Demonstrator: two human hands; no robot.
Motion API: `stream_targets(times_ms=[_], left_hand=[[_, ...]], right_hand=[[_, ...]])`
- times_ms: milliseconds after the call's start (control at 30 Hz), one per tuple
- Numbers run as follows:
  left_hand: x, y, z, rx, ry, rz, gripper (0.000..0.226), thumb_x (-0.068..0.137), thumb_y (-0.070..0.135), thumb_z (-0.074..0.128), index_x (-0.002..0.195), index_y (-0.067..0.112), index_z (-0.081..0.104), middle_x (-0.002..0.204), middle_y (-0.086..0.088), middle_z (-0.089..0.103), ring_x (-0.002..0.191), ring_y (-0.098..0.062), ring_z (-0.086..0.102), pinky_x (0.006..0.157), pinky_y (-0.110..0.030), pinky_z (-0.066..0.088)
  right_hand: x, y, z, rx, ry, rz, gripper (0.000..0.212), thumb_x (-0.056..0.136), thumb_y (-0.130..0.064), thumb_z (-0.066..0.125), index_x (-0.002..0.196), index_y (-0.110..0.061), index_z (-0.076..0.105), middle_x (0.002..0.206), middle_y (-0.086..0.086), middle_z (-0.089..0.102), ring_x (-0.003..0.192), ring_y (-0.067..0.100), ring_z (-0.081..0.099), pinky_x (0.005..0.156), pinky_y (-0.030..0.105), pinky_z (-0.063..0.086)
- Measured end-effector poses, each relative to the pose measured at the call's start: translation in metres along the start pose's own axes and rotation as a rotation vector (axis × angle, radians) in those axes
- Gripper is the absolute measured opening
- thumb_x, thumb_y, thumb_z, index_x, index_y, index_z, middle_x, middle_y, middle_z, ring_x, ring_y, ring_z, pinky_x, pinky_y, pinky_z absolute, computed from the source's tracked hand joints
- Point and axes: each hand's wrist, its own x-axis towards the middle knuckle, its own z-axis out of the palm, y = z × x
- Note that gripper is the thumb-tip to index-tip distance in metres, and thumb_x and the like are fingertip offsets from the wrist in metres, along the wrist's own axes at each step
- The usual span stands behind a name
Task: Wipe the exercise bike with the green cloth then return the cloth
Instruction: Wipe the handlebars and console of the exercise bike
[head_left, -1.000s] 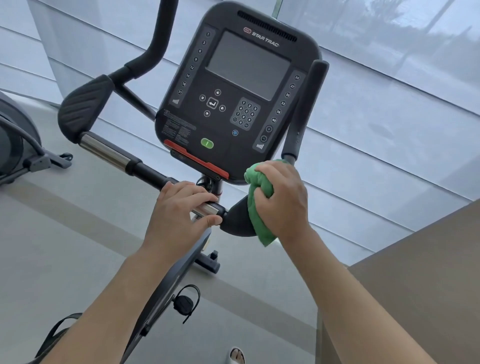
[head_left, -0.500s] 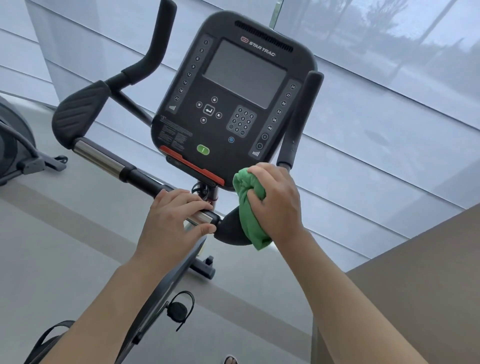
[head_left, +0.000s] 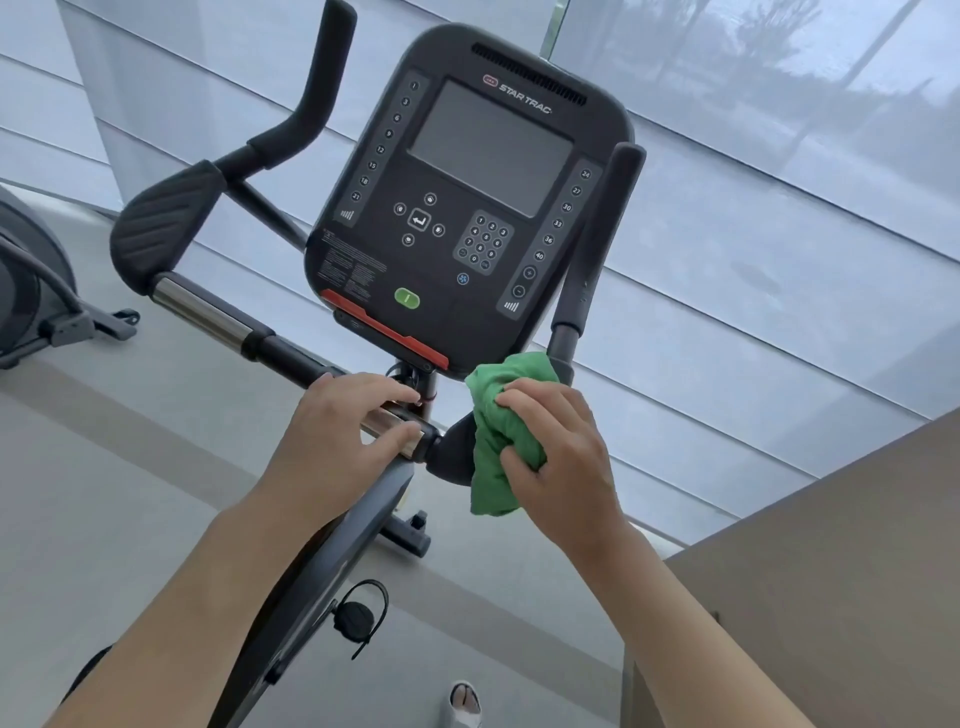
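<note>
Head view of an exercise bike (head_left: 332, 525) during wiping. The right hand (head_left: 558, 447) grasps the bunched green cloth (head_left: 501, 441), fingers curled over it, and presses it against the dark pad at the right end of the handlebar (head_left: 218, 319), just below the console (head_left: 467, 202) and at the foot of the right upright grip (head_left: 597, 234). The left hand (head_left: 340, 436) rests on the chrome section of the handlebar beside that pad, fingers loosely bent over the bar and thumb beneath; a firm clasp cannot be confirmed.

Compared with one second earlier, the cloth has slid slightly lower and further round the pad, and the right hand's fingers have shifted over the fabric; the left hand has stayed on the bar. This suggests a rubbing stroke in progress on the right pad. By this judgement the wiping stage is under way: console, left pad (head_left: 166, 228) and both upright grips may yet need attention, and the return of the cloth is not yet due.
</note>
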Motion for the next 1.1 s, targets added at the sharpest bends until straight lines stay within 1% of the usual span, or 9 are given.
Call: stream_targets(times_ms=[67,100,167,333,467,633,733,1000,1100], left_hand=[[0.006,0.008,-0.002,-0.053,0.022,0.005,0.027,0.092,0.020,0.078,0.118,0.023,0.074,0.118,0.012,0.070,0.109,-0.003,0.058,0.106,-0.022,0.046],[0.009,0.014,-0.001,-0.073,0.029,0.006,0.026,0.093,0.018,0.076,0.118,0.023,0.073,0.118,0.013,0.070,0.110,-0.005,0.060,0.101,-0.011,0.044],[0.019,0.027,0.003,-0.084,0.033,0.031,0.025,0.094,0.016,0.074,0.118,0.024,0.073,0.117,0.016,0.069,0.113,-0.004,0.061,0.097,-0.003,0.039],[0.047,0.056,0.016,-0.110,0.015,0.120,0.026,0.095,0.014,0.072,0.119,0.025,0.072,0.118,0.018,0.069,0.115,0.002,0.061,0.099,-0.004,0.039],[0.073,0.070,0.027,-0.082,0.031,0.145,0.026,0.095,0.016,0.072,0.119,0.026,0.072,0.120,0.020,0.067,0.115,0.009,0.057,0.098,-0.002,0.038],[0.105,0.090,0.039,-0.074,0.040,0.171,0.026,0.097,0.020,0.069,0.121,0.029,0.072,0.120,0.024,0.066,0.119,0.000,0.059,0.107,-0.025,0.048],[0.125,0.100,0.046,-0.064,0.065,0.178,0.025,0.097,0.021,0.068,0.121,0.028,0.072,0.120,0.022,0.066,0.120,-0.003,0.060,0.107,-0.033,0.050],[0.144,0.102,0.077,-0.029,0.103,0.120,0.026,0.098,0.025,0.068,0.123,0.032,0.069,0.120,0.026,0.063,0.120,-0.001,0.059,0.107,-0.033,0.051],[0.146,0.103,0.093,-0.028,0.122,0.092,0.030,0.098,0.024,0.067,0.127,0.031,0.068,0.122,0.026,0.062,0.120,-0.002,0.058,0.107,-0.033,0.051]], right_hand=[[0.002,0.007,-0.010,0.033,0.041,-0.019,0.042,0.079,-0.002,0.063,0.120,-0.009,0.072,0.126,-0.003,0.067,0.119,0.023,0.058,0.104,0.040,0.050],[0.004,0.010,-0.015,0.052,0.075,-0.016,0.040,0.080,-0.004,0.062,0.119,-0.008,0.072,0.126,-0.002,0.067,0.119,0.023,0.059,0.103,0.041,0.050],[0.013,0.015,-0.024,0.082,0.145,-0.023,0.039,0.080,-0.004,0.061,0.118,-0.007,0.072,0.126,-0.002,0.067,0.120,0.021,0.059,0.103,0.038,0.050],[0.037,0.033,-0.053,0.102,0.267,-0.047,0.040,0.079,0.000,0.059,0.116,-0.007,0.072,0.124,-0.002,0.068,0.121,0.020,0.059,0.103,0.027,0.047],[0.062,0.054,-0.076,0.121,0.340,-0.022,0.041,0.078,-0.003,0.058,0.116,-0.009,0.073,0.124,-0.005,0.067,0.120,0.019,0.060,0.102,0.025,0.047],[0.104,0.079,-0.100,0.123,0.405,-0.065,0.042,0.077,-0.002,0.060,0.117,-0.009,0.073,0.125,-0.005,0.067,0.120,0.021,0.061,0.102,0.028,0.049],[0.130,0.093,-0.109,0.126,0.421,-0.112,0.042,0.077,0.000,0.061,0.117,-0.009,0.073,0.125,-0.003,0.068,0.119,0.022,0.060,0.102,0.027,0.047],[0.206,0.124,-0.124,0.155,0.495,-0.231,0.043,0.077,-0.002,0.062,0.118,-0.010,0.072,0.125,-0.004,0.068,0.115,0.023,0.060,0.101,0.026,0.048],[0.239,0.133,-0.122,0.147,0.481,-0.217,0.045,0.078,-0.004,0.061,0.121,-0.013,0.071,0.127,-0.005,0.066,0.117,0.022,0.059,0.101,0.024,0.047]])
